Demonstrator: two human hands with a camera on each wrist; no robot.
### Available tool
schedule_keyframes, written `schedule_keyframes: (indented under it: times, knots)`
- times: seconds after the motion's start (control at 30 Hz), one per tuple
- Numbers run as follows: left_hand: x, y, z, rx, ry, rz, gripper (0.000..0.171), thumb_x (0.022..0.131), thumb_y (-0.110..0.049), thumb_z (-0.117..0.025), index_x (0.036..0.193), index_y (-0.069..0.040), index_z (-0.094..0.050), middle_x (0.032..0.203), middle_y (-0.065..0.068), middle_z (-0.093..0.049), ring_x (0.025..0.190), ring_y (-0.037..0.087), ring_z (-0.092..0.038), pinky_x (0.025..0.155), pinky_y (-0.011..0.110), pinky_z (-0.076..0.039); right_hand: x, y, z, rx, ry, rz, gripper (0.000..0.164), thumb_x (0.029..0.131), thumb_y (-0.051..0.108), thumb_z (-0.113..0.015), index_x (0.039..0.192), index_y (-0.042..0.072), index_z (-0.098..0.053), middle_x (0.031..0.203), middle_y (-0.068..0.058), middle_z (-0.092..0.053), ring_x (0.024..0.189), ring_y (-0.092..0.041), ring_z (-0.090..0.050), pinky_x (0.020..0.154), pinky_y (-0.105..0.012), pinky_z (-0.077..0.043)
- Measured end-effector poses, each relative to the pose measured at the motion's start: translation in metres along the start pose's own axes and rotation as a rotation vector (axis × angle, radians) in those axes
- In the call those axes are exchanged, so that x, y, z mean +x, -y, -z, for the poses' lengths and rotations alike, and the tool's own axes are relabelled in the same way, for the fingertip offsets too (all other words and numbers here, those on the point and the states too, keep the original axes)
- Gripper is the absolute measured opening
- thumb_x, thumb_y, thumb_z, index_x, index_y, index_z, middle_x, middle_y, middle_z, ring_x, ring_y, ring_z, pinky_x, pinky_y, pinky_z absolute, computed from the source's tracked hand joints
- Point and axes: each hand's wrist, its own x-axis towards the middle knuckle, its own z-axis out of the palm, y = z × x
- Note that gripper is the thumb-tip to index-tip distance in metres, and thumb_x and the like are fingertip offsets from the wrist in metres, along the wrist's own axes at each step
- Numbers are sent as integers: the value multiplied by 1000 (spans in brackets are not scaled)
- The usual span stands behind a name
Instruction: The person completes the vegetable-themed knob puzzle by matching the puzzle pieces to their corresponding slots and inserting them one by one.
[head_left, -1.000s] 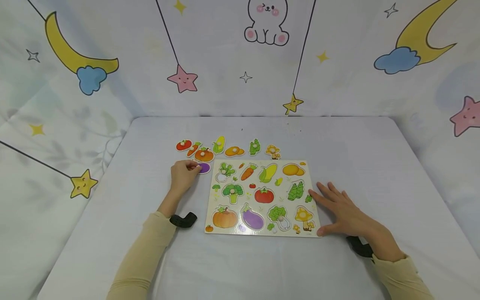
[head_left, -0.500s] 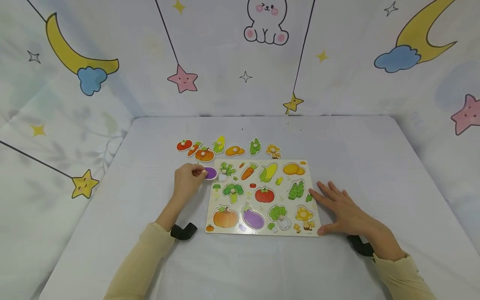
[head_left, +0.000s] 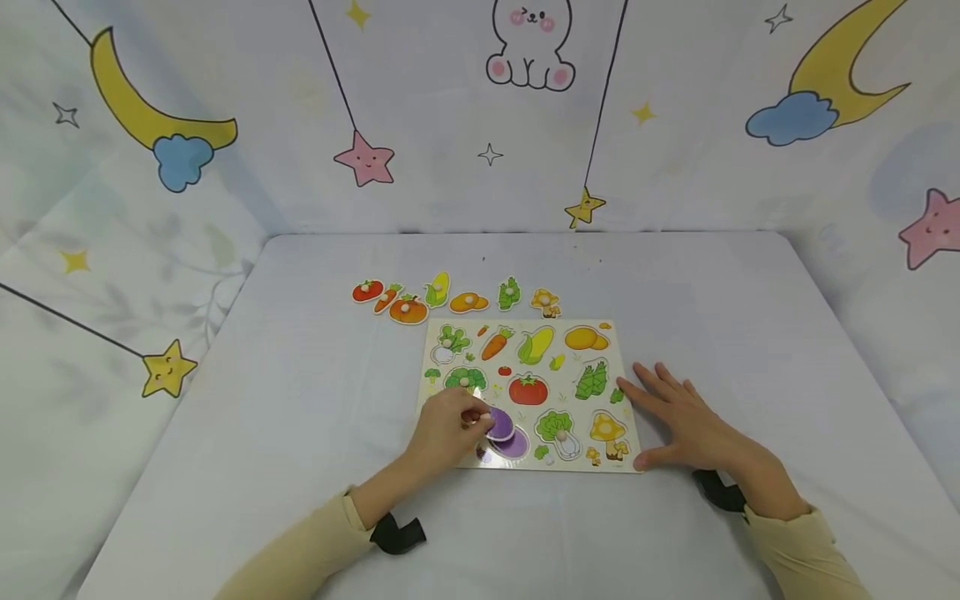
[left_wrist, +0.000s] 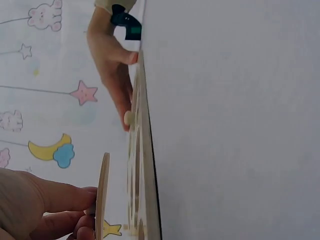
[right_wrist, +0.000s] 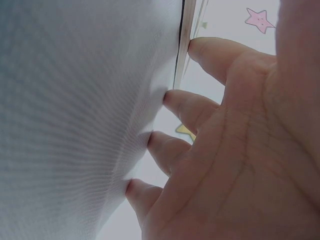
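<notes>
In the head view my left hand (head_left: 447, 429) pinches the purple eggplant puzzle piece (head_left: 501, 424) just over the printed eggplant spot (head_left: 513, 446) on the puzzle board (head_left: 525, 463). The left wrist view shows the piece (left_wrist: 103, 187) edge-on, a gap apart from the board (left_wrist: 148, 165); its knob is mostly hidden by the fingers. My right hand (head_left: 686, 421) lies spread at the board's right edge. In the right wrist view one fingertip of that hand (right_wrist: 240, 140) touches the board's side (right_wrist: 186, 30) while other fingertips rest on the cloth.
Beyond the board lie loose pieces: tomato (head_left: 367, 290), carrot (head_left: 387, 297), pumpkin (head_left: 408, 310), corn (head_left: 437, 289), potato-like piece (head_left: 468, 302), green vegetable (head_left: 509, 293) and mushroom (head_left: 546, 302). The broccoli (head_left: 466, 379), radish-like (head_left: 450, 343) and cabbage (head_left: 559, 435) pieces sit in the board.
My left hand has carried the eggplant piece from left of the board, rightward and nearer to me, over the printed eggplant. The right hand has stayed at the board's edge.
</notes>
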Motion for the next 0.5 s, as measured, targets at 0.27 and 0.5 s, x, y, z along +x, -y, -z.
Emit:
schedule_keyframes:
  times: [0.27, 0.5]
  knots:
    - [-10, -10, -11, 38, 39, -12, 6, 78, -10, -80, 82, -9, -76, 72, -3, -62, 67, 6, -50, 64, 20, -41, 0, 1, 0, 15, 9, -15, 113, 61, 61, -80, 154, 19, -32, 162, -20, -14, 148, -47, 0, 111, -71, -3]
    - [-10, -7, -17, 44, 62, -22, 5, 79, -11, -79, 82, -10, -76, 74, -4, -63, 70, 6, -52, 70, 24, -42, 0, 1, 0, 13, 11, -14, 113, 61, 61, -80, 154, 20, -32, 162, -20, -14, 148, -47, 0, 111, -71, -3]
